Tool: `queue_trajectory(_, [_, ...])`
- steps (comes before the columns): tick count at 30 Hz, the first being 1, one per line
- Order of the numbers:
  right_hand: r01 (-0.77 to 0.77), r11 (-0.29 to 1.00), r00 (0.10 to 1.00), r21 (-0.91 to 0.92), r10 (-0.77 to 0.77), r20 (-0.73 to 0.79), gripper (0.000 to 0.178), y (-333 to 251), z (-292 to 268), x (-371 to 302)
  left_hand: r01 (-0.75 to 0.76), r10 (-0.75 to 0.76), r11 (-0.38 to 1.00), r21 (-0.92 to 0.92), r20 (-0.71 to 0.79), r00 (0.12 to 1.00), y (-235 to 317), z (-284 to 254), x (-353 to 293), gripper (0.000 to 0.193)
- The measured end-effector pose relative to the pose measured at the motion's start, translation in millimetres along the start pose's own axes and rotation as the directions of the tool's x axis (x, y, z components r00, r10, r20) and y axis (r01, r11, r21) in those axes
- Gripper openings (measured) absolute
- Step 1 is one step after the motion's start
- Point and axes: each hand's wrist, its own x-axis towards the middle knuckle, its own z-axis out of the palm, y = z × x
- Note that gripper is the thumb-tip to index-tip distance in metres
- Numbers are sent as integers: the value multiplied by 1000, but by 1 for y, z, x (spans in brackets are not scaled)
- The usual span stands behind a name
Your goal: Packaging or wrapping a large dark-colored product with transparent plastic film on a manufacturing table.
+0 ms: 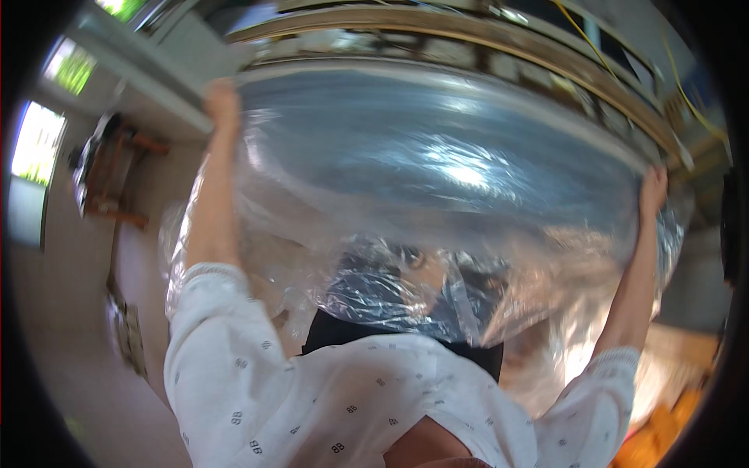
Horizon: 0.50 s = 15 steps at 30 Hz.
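A wide sheet of clear, glossy plastic film (437, 148) is spread out between my raised, widely parted arms. Its upper part looks blue-grey, and I cannot tell whether that colour is the film or something behind it. My left hand (224, 103) is closed on the film's upper left edge. On the far right, my right hand (654, 187) grips the opposite edge, lower in the view. Below, loose crumpled film hangs in front of my legs and past both forearms. My fingertips are partly hidden and slightly blurred.
Just beyond the film runs a long wooden beam (468, 33), with a yellow cord (683, 82) at its right. A brown wooden stool (113, 175) with dark items stands to the left, near a bright window (39, 140). Something orange (663, 429) lies at lower right.
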Motion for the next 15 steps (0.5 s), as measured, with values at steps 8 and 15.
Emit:
queue_trajectory(8, [52,989,998,141,-55,14,27,22,0,14,376,-312,733,-567,212,926,77,44,7,20])
queue_trajectory(15, [9,980,1000,196,-4,-25,27,6,0,13,407,-314,724,-557,259,913,79,60,20,25])
